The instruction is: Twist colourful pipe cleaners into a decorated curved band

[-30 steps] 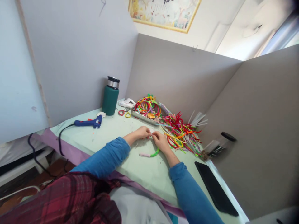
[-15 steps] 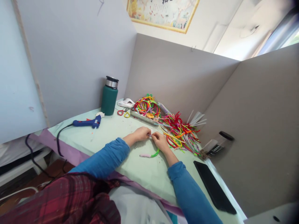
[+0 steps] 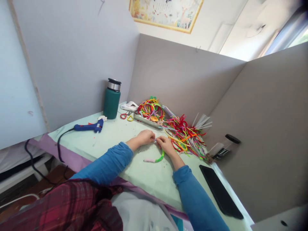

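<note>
Pinched between the fingertips of both hands is a short purple pipe cleaner [image 3: 155, 140], mostly covered by the fingers. My left hand [image 3: 145, 137] is closed on its left end, and my right hand [image 3: 165, 145] grips it from the right, fingertips nearly meeting. Just below the right hand, a curved piece wound in green and pale pink pipe cleaner [image 3: 154, 160] lies on the table; its upper end runs up behind the right hand, so I cannot tell whether it is touched. A heap of colourful pipe cleaners [image 3: 185, 131] lies beyond the right hand.
A tray [image 3: 146, 121] of coloured pipe-cleaner pieces stands at the back, with red [image 3: 123, 116] and yellow [image 3: 130, 118] loops beside it. Left are a green bottle [image 3: 112, 102] and a blue corded glue gun [image 3: 89, 127]. A black flat device [image 3: 220, 192] lies right. Grey partitions [image 3: 183, 73] enclose the table.
Both hands stay almost in place, with the fingertips shifting slightly on the purple pipe cleaner. The view has tilted very slightly; the curved piece has not moved.
</note>
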Demonstrator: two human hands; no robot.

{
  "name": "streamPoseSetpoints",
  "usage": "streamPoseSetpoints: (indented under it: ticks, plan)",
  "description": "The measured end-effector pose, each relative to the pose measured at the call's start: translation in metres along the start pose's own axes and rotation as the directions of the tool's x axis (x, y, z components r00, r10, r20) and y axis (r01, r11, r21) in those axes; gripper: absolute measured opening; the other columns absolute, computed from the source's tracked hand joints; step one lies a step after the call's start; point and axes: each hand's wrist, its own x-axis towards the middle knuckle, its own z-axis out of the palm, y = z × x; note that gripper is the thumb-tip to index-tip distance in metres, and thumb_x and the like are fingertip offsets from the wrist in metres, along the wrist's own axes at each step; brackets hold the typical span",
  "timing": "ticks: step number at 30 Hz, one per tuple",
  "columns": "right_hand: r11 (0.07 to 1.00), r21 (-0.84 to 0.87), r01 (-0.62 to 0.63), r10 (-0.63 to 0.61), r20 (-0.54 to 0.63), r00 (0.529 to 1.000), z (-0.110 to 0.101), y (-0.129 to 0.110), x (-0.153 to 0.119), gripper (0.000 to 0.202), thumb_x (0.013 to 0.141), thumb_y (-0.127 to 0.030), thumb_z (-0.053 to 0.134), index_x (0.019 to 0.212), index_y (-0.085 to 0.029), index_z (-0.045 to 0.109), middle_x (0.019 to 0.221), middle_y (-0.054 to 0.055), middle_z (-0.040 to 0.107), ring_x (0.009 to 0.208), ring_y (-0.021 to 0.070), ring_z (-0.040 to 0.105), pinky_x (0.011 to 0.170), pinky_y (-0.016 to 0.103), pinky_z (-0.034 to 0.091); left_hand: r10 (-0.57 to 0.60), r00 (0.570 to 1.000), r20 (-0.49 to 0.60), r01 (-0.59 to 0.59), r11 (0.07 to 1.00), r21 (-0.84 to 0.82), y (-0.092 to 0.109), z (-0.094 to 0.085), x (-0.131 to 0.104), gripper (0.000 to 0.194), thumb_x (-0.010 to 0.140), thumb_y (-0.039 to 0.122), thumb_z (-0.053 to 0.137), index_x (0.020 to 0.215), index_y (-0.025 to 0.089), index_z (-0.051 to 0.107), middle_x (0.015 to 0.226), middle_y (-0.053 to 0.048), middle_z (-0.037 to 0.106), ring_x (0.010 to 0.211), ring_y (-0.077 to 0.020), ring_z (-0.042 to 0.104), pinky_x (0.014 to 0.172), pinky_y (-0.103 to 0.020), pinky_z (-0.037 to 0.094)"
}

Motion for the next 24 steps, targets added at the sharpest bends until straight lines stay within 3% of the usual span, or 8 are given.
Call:
streamPoseSetpoints:
  ticks: [5, 11, 24]
  plan:
    - [0.987, 0.142, -0.074, 0.07, 0.029, 0.997, -0.0054, -0.0062, -0.0017, 0.031, 0.08, -0.042, 0.042, 0.077, -0.016, 0.058, 0.063, 0.001, 0.061, 0.046, 0.0108, 0.051, 0.047, 0.023, 0.039, -0.009, 1.0, 0.006, 0.009, 1.0, -0.011, -0.0015, 0.001, 0.0007, 0.024, 0.074, 0.032, 0.053, 0.089, 0.023, 0.069, 0.085, -0.004, 0.068, 0.077, -0.0158, 0.058, 0.064, -0.022, 0.038]
    - [0.996, 0.091, -0.016, 0.014, 0.025, 1.0, -0.0017, -0.0037, -0.0027, 0.018, 0.069, -0.033, 0.054, 0.073, -0.016, 0.056, 0.06, -0.001, 0.058, 0.045, 0.0087, 0.048, 0.046, 0.021, 0.038, -0.016, 0.999, 0.032, 0.017, 0.999, -0.036, -0.0012, -0.0002, 0.0007, 0.024, 0.073, 0.034, 0.053, 0.086, 0.023, 0.071, 0.081, -0.003, 0.068, 0.074, -0.0158, 0.058, 0.061, -0.022, 0.036]
    - [0.996, 0.056, 0.07, -0.071, 0.004, 0.998, -0.0009, 0.0017, -0.0034, 0.016, 0.073, -0.033, 0.05, 0.074, -0.018, 0.053, 0.061, -0.002, 0.057, 0.046, 0.0093, 0.047, 0.047, 0.022, 0.038, -0.032, 0.996, 0.087, 0.054, 0.962, -0.268, 0.0046, -0.006, 0.0012, 0.025, 0.075, 0.034, 0.053, 0.074, 0.015, 0.069, 0.062, 0.0, 0.062, 0.057, -0.0103, 0.047, 0.053, -0.019, 0.031]
